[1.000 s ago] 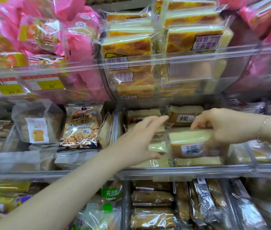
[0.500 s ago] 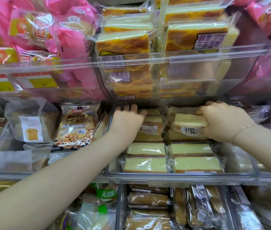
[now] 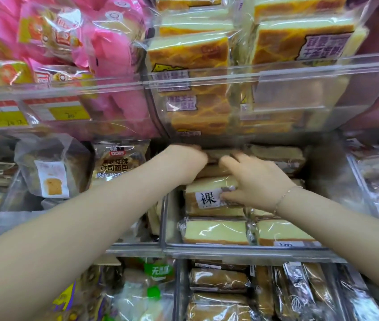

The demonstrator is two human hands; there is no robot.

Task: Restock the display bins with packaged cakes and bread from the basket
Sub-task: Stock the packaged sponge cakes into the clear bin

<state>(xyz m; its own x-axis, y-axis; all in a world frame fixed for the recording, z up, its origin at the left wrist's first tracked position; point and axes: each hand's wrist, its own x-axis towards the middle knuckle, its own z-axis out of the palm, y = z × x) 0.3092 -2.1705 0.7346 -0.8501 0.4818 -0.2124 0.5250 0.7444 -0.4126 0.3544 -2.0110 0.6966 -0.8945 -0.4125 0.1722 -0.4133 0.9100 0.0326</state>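
Note:
A clear display bin [image 3: 230, 250] on the middle shelf holds several wrapped yellow sponge cakes in two columns. My right hand [image 3: 255, 184] lies over the top cake pack with a white label [image 3: 207, 198] in the left column. Its thumb presses the label's front and its fingers reach over the pack's back edge. My left hand [image 3: 183, 163] reaches to the back of the same bin, beside a darker pack [image 3: 216, 156]. Its fingertips are blurred under the upper shelf. Two more cakes [image 3: 216, 231] lie in the front row. The basket is out of view.
The upper bin [image 3: 276, 72] of patterned cake slabs overhangs both hands. Pink bread bags [image 3: 105, 42] fill the top left. A rye walnut bread bag [image 3: 116, 163] and a toast bag [image 3: 49, 170] stand left of the bin. Dark wrapped cakes [image 3: 218, 279] fill the lower shelf.
My right hand has moved from the right column to the left column with the labelled cake pack. My left hand has pushed deeper toward the back. The view has closed in on the bin.

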